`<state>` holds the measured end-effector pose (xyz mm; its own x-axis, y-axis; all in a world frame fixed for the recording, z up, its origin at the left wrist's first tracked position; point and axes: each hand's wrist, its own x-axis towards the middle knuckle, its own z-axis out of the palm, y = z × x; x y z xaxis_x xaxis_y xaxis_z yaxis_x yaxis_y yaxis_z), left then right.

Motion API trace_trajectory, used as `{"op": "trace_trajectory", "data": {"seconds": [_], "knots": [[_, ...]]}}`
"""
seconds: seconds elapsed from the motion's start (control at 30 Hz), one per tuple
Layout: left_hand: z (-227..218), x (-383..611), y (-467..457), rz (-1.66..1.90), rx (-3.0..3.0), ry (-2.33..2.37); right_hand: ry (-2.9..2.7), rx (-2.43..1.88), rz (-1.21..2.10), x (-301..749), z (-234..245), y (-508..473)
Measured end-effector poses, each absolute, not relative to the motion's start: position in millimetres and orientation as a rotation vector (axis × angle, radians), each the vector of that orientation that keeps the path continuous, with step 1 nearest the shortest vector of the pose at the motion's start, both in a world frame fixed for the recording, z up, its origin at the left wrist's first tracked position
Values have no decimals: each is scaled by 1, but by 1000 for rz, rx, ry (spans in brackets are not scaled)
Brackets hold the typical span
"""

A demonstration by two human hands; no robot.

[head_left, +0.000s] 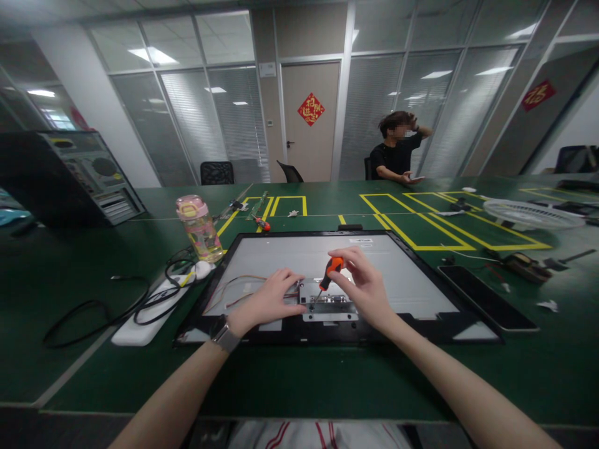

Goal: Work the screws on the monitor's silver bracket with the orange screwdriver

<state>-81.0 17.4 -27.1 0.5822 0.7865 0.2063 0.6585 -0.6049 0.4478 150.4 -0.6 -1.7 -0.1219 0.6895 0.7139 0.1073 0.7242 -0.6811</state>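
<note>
A monitor panel (262, 252), its grey metal back facing up inside a black frame, lies flat on the green table. Near its front edge sits a silver metal bracket (330, 317) with connectors along it. My right hand (367, 284) pinches an orange-and-black screwdriver (334, 269), tilted with its tip down at the bracket's left part. At the bracket's left end, my left hand (269, 301) has its thumb and fingers at the near and far corners, holding it. Thin wires (234, 284) run over the panel beside this hand.
A pink-lidded bottle (199, 227), a white power strip (154, 312) and black cables stand left. A computer case (75, 178) is farther left. A second screwdriver (262, 224) lies behind the panel. Right are a dark phone-like slab (486, 298) and a racket (533, 213). A person (397, 149) sits opposite.
</note>
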Motion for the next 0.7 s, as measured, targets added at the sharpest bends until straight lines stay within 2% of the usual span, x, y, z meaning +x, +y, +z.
{"op": "trace_trajectory", "data": {"seconds": [0.43,0.7], "knots": [[-29,-81,19,578,2515,1167,-1630,-630,773,152,2,-5],[-27,-81,19,563,2498,1176,-1617,-692,534,150,0,0]]}}
